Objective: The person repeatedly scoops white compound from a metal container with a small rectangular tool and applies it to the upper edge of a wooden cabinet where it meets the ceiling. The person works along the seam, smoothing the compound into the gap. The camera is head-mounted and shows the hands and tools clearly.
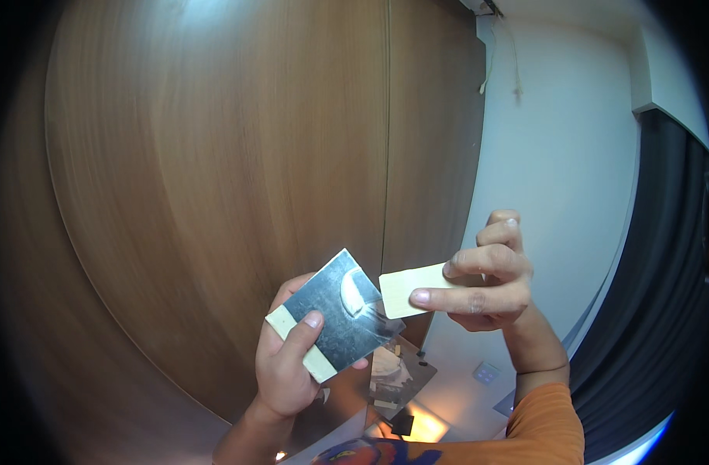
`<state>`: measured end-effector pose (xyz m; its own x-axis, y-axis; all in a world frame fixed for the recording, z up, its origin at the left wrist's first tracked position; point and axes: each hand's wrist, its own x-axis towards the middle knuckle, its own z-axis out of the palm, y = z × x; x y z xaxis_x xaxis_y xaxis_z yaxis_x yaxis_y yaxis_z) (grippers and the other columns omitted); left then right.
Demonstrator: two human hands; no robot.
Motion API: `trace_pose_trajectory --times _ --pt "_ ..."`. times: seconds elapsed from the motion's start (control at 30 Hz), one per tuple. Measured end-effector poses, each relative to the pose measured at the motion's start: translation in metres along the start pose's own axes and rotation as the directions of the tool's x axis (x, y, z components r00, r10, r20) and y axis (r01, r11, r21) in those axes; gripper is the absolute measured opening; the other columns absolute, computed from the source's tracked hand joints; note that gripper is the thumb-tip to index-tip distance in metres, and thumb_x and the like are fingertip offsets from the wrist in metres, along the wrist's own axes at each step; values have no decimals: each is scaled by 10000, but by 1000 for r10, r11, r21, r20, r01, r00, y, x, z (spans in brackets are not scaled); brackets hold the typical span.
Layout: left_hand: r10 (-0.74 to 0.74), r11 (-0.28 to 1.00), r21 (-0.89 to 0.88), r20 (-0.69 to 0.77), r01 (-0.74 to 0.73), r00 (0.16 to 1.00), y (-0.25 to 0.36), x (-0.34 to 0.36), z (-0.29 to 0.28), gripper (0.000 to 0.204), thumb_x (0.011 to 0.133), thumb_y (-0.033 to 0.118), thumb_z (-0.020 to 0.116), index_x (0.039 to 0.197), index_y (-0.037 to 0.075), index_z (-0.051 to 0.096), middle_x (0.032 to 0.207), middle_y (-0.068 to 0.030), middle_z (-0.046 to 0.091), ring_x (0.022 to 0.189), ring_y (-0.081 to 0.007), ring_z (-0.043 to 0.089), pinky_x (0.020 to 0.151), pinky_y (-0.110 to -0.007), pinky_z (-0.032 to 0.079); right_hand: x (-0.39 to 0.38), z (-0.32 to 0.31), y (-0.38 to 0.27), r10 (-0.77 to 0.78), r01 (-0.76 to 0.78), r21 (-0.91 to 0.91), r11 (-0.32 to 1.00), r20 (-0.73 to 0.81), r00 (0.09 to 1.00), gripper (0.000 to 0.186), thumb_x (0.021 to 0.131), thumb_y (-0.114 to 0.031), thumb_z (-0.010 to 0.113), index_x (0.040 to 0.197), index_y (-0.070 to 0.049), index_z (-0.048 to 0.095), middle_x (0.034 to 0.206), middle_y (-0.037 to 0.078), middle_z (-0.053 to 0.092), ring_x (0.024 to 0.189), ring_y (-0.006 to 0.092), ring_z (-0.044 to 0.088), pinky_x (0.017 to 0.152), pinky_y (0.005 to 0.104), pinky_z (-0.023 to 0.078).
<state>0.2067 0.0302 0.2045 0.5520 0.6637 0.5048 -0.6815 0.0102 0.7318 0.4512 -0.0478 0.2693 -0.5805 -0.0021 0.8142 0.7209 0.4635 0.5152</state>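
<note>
My left hand [287,372] is closed on a dark, shiny flat plate [323,314] with a cream strip along its lower-left edge. Its thumb presses on the plate's face and its fingers go behind. A white blob [353,294], like paste, sits near the plate's upper-right side. In my right hand [490,283] a thin cream rectangular scraper [405,291] is pinched between the fingers. The scraper's left end is right by the plate's right corner, and I cannot tell whether they touch. The last fingers of my right hand curl upward, off the scraper.
Brown wooden panels [215,155] with a vertical seam stand ahead. A pale wall [560,155] and a dark curtain [664,232] are to the right. Below the hands lies a grey board [416,380] with white smears, beside a bright orange-lit patch [424,426]. A socket plate [486,373] shows low on the right.
</note>
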Motion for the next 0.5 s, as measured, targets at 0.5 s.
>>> trace_pose_trajectory --times 0.5 --pt "-8 990 139 8 7 1000 5 -8 0 432 1005 151 506 1364 -75 427 1201 -242 631 948 -281 742 660 -374 684 16 12 -3 -191 200 -47 979 152 970 279 644 -303 805 922 -310 809 980 -141 627 847 116 506 838 369 304"
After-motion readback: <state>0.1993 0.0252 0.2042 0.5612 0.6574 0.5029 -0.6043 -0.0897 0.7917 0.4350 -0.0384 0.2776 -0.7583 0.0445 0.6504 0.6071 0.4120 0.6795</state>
